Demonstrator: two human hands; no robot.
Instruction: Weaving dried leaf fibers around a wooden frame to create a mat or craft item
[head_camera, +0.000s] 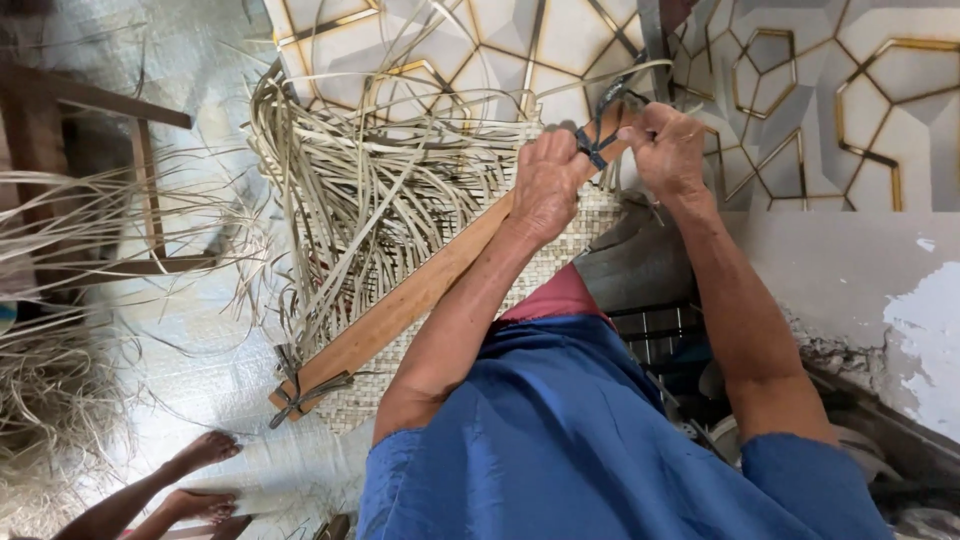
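My left hand (548, 180) and my right hand (665, 148) are both closed on a dark cord (597, 140) tied around the far end of a long wooden bar (400, 310). The bar lies slantwise across a partly woven straw mat (370, 390). Loose pale straw strips (370, 190) fan out from the mat's unwoven edge beyond the bar. Another dark cord tie (295, 395) binds the bar's near end. My blue sleeves fill the lower part of the view.
Another person's feet (195, 480) rest at the lower left on a shiny floor covering. A wooden frame (100, 180) and heaps of loose straw (50, 400) lie at left. A patterned wall (800, 90) and a crumbling ledge (900, 330) stand at right.
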